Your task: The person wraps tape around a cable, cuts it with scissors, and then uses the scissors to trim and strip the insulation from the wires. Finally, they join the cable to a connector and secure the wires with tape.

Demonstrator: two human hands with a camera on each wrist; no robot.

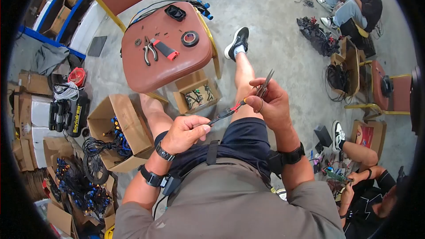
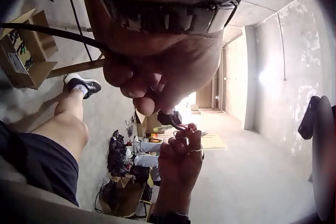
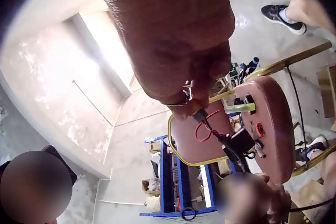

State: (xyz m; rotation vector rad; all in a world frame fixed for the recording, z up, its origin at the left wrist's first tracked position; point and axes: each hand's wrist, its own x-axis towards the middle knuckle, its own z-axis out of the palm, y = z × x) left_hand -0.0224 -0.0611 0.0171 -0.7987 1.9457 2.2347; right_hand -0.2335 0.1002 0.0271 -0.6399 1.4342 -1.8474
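My left hand [image 1: 183, 133] pinches a black cable [image 1: 215, 119] between thumb and forefinger, over my lap. The cable runs right to a small black block with thin red wires [image 3: 202, 129] looping out beside it. My right hand [image 1: 275, 106] pinches the far end of these wires, at a dark piece with an orange tip [image 3: 198, 109]. That same hand holds small scissors [image 1: 267, 82], pointed blades jutting up past the fingers, their handles mostly hidden. In the left wrist view, my right hand [image 2: 180, 163] is just beyond my left fingertips.
Ahead, a brown chair [image 1: 168, 68] bears pliers [image 1: 149, 54], a red-and-black tool [image 1: 165, 49] and black tape [image 1: 190, 39]. A small carton [image 1: 180, 102] stands below it. Cartons of cables [image 1: 126, 106] line the left side. Two people sit at the right.
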